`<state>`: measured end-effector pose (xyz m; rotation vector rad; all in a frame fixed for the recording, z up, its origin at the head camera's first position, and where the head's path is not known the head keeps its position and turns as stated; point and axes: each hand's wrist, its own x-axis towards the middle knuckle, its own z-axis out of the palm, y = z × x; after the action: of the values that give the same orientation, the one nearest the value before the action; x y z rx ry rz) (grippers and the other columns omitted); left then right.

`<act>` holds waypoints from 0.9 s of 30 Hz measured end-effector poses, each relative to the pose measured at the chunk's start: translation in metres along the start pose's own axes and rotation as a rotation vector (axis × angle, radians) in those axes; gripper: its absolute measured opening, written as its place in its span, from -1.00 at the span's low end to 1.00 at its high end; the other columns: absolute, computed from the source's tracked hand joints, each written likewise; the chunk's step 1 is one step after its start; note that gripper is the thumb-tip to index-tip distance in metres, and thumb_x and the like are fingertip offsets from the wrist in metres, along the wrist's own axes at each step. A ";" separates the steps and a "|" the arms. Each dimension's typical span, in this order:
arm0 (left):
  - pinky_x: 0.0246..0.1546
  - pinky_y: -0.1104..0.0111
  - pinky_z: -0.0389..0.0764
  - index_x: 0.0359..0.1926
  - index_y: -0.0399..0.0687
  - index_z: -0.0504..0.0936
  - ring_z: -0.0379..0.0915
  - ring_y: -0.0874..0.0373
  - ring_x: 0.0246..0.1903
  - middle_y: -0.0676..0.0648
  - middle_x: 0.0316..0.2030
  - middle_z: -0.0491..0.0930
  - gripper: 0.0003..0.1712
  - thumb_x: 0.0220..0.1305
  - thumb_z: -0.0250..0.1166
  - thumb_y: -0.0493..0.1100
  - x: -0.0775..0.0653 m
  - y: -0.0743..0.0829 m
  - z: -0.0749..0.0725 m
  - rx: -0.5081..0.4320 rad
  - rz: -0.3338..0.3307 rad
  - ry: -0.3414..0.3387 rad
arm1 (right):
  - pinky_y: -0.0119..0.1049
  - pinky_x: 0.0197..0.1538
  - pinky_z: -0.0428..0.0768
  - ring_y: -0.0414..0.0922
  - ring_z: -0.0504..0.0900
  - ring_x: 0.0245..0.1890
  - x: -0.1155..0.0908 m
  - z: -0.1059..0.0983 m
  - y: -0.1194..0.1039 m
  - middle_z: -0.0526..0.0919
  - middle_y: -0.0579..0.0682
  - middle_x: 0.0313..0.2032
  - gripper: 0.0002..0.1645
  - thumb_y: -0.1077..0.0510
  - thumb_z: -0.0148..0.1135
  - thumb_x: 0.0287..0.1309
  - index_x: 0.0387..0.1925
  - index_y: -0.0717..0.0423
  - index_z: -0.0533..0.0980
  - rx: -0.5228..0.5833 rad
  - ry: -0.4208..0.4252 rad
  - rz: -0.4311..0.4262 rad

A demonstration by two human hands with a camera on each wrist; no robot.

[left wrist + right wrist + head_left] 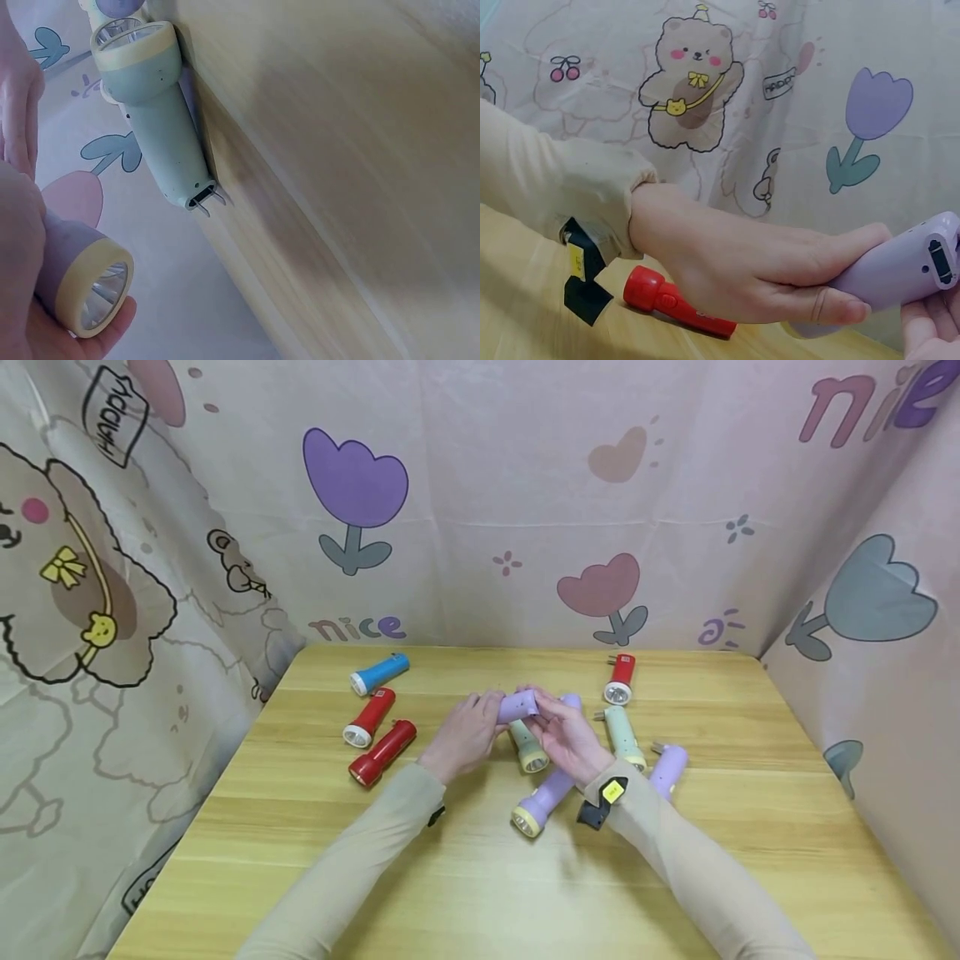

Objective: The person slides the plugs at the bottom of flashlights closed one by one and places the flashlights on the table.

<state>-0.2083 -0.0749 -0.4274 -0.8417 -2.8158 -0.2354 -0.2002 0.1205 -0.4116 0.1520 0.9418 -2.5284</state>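
Note:
My left hand (467,735) grips a light purple flashlight (516,707) around its body, raised over the table. Its cream-rimmed lens (105,298) shows beside the fingers in the left wrist view. At its other end, the fingers of my right hand (566,735) hold the tail. A dark slot (939,259) in that tail faces the right wrist camera, and no prongs stick out of it. Beneath the hands lie a mint green flashlight (531,750) with prongs out and another purple flashlight (551,800), partly hidden by the right hand.
Left on the wooden table (450,893) lie a blue flashlight (380,674), a white-headed red flashlight (370,718) and an all-red one (382,753). To the right are a red flashlight (621,677), a mint green one (622,735) and a purple one (669,768), prongs out. Printed curtains (480,485) surround the table.

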 end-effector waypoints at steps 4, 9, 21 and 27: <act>0.22 0.13 0.62 0.39 -0.28 0.26 0.54 -0.07 0.10 -0.21 0.19 0.53 -0.41 0.54 0.08 0.00 -0.001 0.000 0.001 0.004 0.001 -0.001 | -0.33 0.56 0.26 -0.16 0.52 0.23 0.001 -0.002 -0.001 0.65 -0.04 0.09 -0.47 0.22 -0.01 0.49 0.41 0.15 0.23 0.007 -0.003 0.013; 0.25 0.11 0.60 0.39 -0.28 0.27 0.54 -0.09 0.13 -0.23 0.23 0.52 -0.41 0.54 0.10 -0.02 -0.001 -0.001 0.002 0.001 0.004 0.000 | -0.33 0.57 0.25 -0.17 0.55 0.18 0.001 -0.003 -0.002 0.70 -0.06 0.02 -0.49 0.23 -0.02 0.50 0.41 0.15 0.24 0.013 0.006 0.017; 0.32 0.06 0.55 0.42 -0.25 0.25 0.50 -0.11 0.24 -0.21 0.31 0.49 -0.38 0.56 0.03 0.05 -0.002 -0.004 0.003 -0.036 -0.025 -0.029 | -0.28 0.60 0.20 -0.05 0.26 0.51 0.003 -0.001 -0.001 0.68 -0.08 0.00 -0.41 0.24 -0.11 0.53 0.50 0.17 0.09 -0.044 0.039 0.019; 0.33 0.05 0.54 0.41 -0.24 0.27 0.50 -0.11 0.25 -0.21 0.30 0.51 -0.39 0.55 0.06 0.04 -0.001 -0.005 0.001 -0.053 -0.021 -0.033 | -0.28 0.59 0.23 -0.21 0.64 0.09 0.003 -0.001 -0.001 0.74 -0.09 -0.04 -0.49 0.23 -0.07 0.52 0.42 0.16 0.22 -0.079 0.027 0.010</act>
<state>-0.2107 -0.0796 -0.4290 -0.8348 -2.8625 -0.3036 -0.2039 0.1209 -0.4122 0.1668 1.0470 -2.4819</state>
